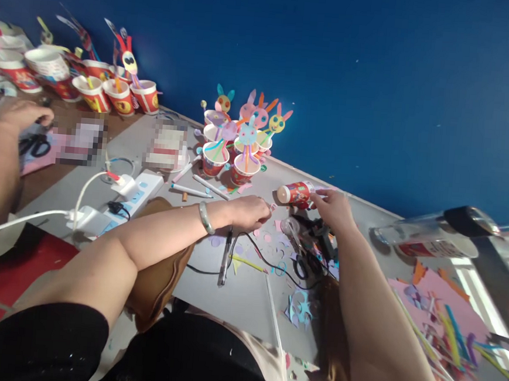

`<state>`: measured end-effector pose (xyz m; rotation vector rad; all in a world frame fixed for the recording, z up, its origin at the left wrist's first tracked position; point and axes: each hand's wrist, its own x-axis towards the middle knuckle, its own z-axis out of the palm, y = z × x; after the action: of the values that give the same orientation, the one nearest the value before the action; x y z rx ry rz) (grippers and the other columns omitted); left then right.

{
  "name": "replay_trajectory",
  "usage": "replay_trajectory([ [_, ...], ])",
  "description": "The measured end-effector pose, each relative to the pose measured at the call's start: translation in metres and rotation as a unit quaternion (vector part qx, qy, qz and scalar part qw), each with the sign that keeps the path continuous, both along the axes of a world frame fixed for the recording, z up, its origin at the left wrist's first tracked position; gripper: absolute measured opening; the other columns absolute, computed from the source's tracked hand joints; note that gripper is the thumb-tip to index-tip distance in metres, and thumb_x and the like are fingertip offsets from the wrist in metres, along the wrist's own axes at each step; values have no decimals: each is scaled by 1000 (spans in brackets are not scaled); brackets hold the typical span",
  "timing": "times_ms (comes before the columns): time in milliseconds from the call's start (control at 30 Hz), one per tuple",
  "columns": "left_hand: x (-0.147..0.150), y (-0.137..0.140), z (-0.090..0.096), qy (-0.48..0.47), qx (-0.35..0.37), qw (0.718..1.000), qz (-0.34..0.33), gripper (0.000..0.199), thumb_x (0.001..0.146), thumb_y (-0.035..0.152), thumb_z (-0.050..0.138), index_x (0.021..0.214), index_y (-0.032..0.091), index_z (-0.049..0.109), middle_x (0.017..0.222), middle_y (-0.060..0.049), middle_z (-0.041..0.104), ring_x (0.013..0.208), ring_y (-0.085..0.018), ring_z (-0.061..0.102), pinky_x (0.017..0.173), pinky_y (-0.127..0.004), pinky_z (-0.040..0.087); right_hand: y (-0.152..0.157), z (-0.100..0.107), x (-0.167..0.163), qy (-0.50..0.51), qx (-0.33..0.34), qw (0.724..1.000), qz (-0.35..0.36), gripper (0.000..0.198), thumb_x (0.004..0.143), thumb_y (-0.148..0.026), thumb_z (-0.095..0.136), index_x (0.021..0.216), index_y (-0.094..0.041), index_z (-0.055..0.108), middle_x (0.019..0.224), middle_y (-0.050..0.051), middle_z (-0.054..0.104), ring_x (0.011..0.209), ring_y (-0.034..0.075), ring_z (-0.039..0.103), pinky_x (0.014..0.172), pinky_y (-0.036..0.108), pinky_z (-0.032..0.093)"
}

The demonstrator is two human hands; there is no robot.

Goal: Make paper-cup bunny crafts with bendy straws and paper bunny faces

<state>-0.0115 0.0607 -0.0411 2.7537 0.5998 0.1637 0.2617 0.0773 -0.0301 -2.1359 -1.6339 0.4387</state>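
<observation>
gently does it: a thin paper cup in the right fingers

the red printed paper cup (297, 192) lies on its side, just right of the rabbit-puppet cup cluster (248, 134) and a little nearer the person. the right hand (333, 211) has thumb and fingers closed on its right end. the left hand (251, 212) is curled narrow on the near side of the cluster, beside small paper scraps; whether it pinches one, i cannot tell.

the cup should be very light, springy in the wall, easy to dent and inclined to roll. i'd judge the rim end the firmest place to hold, with loose finger pressure; the waxed-looking side could slip.

nearer than the cluster and to its right, black-handled scissors (305, 260) sit among dark clutter beneath the right hand, the likeliest snag. a black cable (256, 246) loops over the near tabletop, by a pen (225, 258). markers (210, 187) lie just in front of the cluster, a white power strip (137, 196) to its left, another person's hand (25, 115) farther left. well right of the cluster is a clear black-lidded bottle (424, 240).
</observation>
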Motion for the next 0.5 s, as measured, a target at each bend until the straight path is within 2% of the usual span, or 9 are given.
replay_trajectory([
  [133,0,4,0,-59,-11,997,40,16,88,16,59,91,13,74,97,-11,74,95,-21,69,86,-34,49,10,-1,-9,-3,9,1000,9,30,82,-45,61,67,-19,66,50,3,60,48,16,48,54,32,35],
  [200,1,5,-1,-109,-27,990,84,16,90,17,58,95,13,72,102,-11,73,99,-22,69,89,-36,51,4,2,-15,1,18,1000,13,32,85,-46,59,68,-19,65,54,4,63,49,16,48,54,31,35],
  [300,1,8,-2,-214,-47,963,157,23,91,18,59,112,12,65,114,-13,71,110,-23,66,98,-38,51,-19,10,-26,2,51,998,28,32,89,-48,56,83,-19,67,66,6,71,53,17,54,56,30,38],
  [400,2,9,-3,-302,-74,930,198,52,88,29,70,133,11,50,133,-20,62,127,-26,59,108,-41,48,-54,20,-39,-63,139,982,113,33,95,-49,54,90,-21,69,68,4,71,57,17,59,59,29,41],
  [500,1,7,-1,-347,-149,908,181,97,72,45,86,149,14,35,150,-25,48,142,-34,48,116,-52,42,-92,27,-50,-196,218,935,202,28,100,-40,51,95,-21,71,80,6,75,62,18,62,60,30,39],
])
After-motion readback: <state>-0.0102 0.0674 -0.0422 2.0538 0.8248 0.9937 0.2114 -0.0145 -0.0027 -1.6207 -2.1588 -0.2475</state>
